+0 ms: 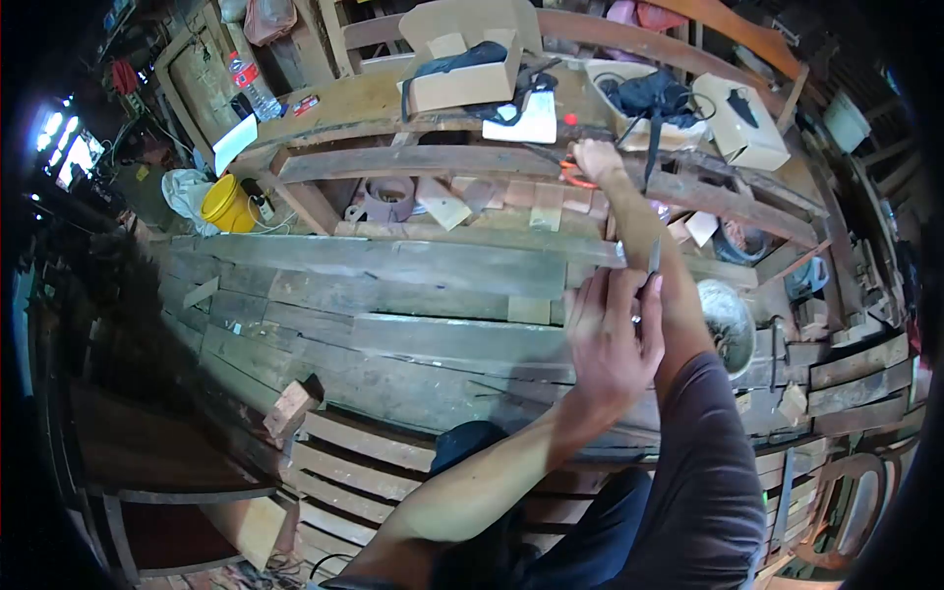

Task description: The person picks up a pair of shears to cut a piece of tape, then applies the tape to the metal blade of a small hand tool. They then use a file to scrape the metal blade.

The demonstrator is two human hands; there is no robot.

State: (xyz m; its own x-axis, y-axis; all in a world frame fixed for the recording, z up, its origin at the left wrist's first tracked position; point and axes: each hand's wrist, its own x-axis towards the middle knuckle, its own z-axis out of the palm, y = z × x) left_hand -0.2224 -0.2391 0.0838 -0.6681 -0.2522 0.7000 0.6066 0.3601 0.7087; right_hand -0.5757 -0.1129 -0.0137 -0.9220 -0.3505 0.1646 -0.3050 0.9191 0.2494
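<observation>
My right hand (598,162) reaches far forward to the edge of the wooden bench (393,125), its fingers closed around the orange handles of a pair of scissors (574,175). The dark blades point left along the bench edge. Nearer to me, my left hand (615,334) is raised beside my right forearm, with a small blade (655,256) sticking up between its fingers. The rest of what it grips is hidden by the fingers.
On the bench stand an open cardboard box (462,87), another box with black straps (654,103) and a plastic bottle (258,93). A yellow bucket (228,205) is at the left. A metal basin (726,324) lies right of my forearm. Slatted wood (359,472) is below.
</observation>
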